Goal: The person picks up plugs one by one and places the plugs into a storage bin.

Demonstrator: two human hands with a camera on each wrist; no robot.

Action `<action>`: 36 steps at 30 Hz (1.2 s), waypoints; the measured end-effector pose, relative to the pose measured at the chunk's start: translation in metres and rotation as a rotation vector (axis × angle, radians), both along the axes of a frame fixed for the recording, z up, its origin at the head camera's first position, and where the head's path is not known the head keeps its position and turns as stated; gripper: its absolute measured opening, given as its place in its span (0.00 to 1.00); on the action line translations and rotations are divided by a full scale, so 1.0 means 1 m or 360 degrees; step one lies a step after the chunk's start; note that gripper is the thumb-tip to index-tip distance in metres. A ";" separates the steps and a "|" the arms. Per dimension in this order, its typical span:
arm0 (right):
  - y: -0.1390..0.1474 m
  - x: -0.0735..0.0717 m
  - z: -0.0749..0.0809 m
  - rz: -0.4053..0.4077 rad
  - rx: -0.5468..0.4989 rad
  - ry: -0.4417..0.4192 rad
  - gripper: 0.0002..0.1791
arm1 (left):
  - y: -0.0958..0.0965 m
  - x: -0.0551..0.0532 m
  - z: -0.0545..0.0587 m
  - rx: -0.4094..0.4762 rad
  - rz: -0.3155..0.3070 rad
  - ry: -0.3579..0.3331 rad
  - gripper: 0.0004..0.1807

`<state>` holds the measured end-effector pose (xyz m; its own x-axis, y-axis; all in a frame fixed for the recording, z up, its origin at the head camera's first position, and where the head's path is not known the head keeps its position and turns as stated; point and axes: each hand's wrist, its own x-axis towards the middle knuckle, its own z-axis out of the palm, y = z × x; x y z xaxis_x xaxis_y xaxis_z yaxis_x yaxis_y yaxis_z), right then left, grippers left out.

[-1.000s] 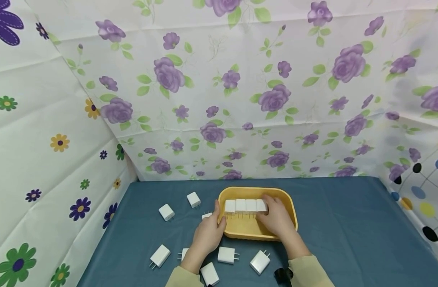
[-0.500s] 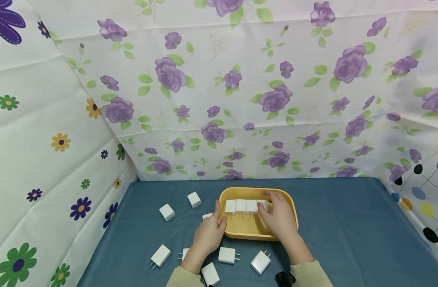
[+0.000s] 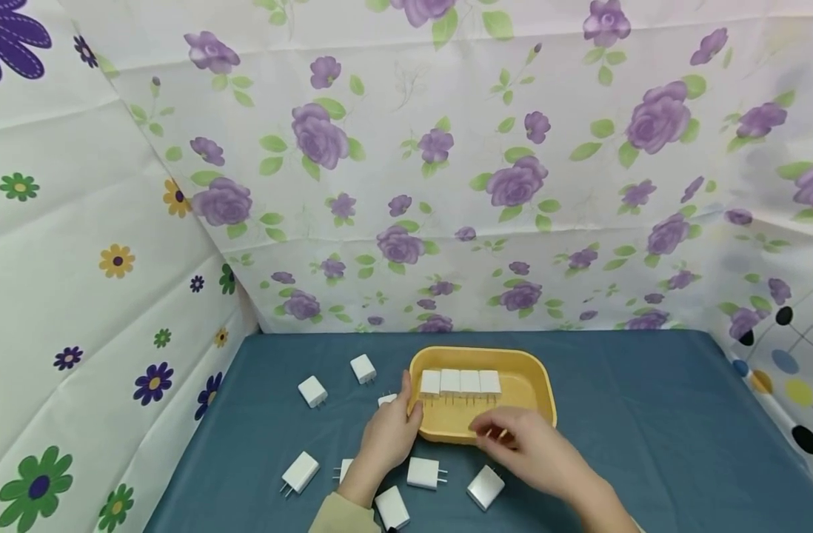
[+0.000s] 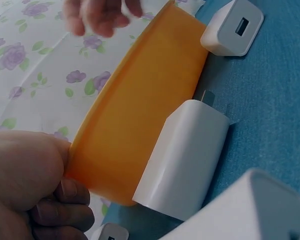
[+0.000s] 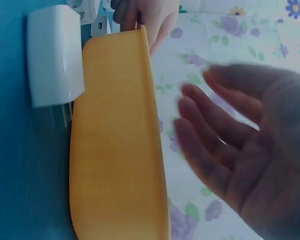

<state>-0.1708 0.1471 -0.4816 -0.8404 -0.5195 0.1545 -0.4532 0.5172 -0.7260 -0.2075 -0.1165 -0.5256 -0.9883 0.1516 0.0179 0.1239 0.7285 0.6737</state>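
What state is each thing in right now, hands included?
Yellow plastic tray: upright, partly filled.
Four USB wall chargers in the tray: in one row, side by side, prongs toward the near side.
Loose USB wall chargers: eight visible, scattered outside the tray, some partly hidden.
Left hand: gripping the tray's left end.
Right hand: fingers relaxed, holding nothing, at the tray's near side.

Against the left grip [image 3: 385,433], the tray [image 3: 446,420] looks like smooth moulded plastic with a soft sheen. The USB chargers [image 3: 422,473] near that grip are glossy white plastic with thin metal prongs [image 4: 207,97]. Under both grips, matt, fine-textured cloth [image 3: 620,414] covers the bench; beyond them hangs a smooth, creased sheet [image 3: 460,185].
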 end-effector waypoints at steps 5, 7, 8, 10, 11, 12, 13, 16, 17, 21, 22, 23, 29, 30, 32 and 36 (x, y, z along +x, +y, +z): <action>0.003 0.013 -0.002 0.0277 0.0296 -0.0180 0.19 | -0.001 0.001 -0.001 0.0004 0.0002 0.0012 0.37; 0.000 0.017 -0.005 0.0330 0.0400 -0.0214 0.23 | -0.002 0.001 -0.001 -0.0004 0.0008 0.0010 0.37; -0.001 0.019 -0.006 0.0349 0.0442 -0.0241 0.24 | -0.003 0.001 -0.001 -0.0008 0.0013 0.0002 0.37; -0.004 0.021 -0.011 0.0377 0.0509 -0.0312 0.28 | -0.004 0.002 -0.001 -0.0004 0.0018 0.0000 0.37; -0.005 0.022 -0.013 0.0388 0.0539 -0.0344 0.29 | -0.004 0.003 -0.001 -0.0001 0.0017 -0.0004 0.37; -0.007 0.022 -0.016 0.0393 0.0561 -0.0382 0.30 | -0.005 0.004 0.000 -0.0002 0.0014 -0.0012 0.37; -0.008 0.023 -0.018 0.0389 0.0573 -0.0426 0.31 | -0.005 0.004 0.000 -0.0003 0.0011 -0.0020 0.37; -0.013 0.023 -0.024 0.0339 0.0575 -0.0474 0.32 | -0.007 0.005 0.001 -0.0006 0.0009 -0.0019 0.37; -0.015 0.023 -0.026 0.0315 0.0566 -0.0470 0.31 | -0.008 0.005 0.001 -0.0011 0.0012 -0.0020 0.37; -0.021 0.021 -0.029 0.0253 0.0579 -0.0413 0.28 | -0.010 0.004 0.002 -0.0022 0.0032 -0.0020 0.37; -0.021 0.021 -0.030 0.0244 0.0587 -0.0404 0.27 | -0.010 0.003 0.002 -0.0021 0.0032 -0.0019 0.37; -0.021 0.021 -0.030 0.0242 0.0595 -0.0398 0.26 | -0.010 0.003 0.002 -0.0019 0.0030 -0.0018 0.37; -0.017 0.021 -0.032 0.0235 0.0604 -0.0409 0.23 | -0.005 0.003 0.000 -0.0015 0.0012 -0.0031 0.37; -0.015 0.022 -0.033 0.0236 0.0608 -0.0413 0.23 | -0.004 0.004 0.000 -0.0014 0.0008 -0.0036 0.37; -0.014 0.022 -0.033 0.0234 0.0621 -0.0405 0.23 | -0.002 0.003 0.000 -0.0012 0.0002 -0.0034 0.37; -0.011 0.020 -0.032 0.0239 0.0637 -0.0355 0.24 | 0.000 0.001 0.000 0.0008 -0.0003 0.0002 0.37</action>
<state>-0.1510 0.1363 -0.5136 -0.7414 -0.6194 -0.2581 -0.3999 0.7167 -0.5713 -0.2066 -0.1161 -0.5254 -0.9879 0.1537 0.0196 0.1262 0.7248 0.6773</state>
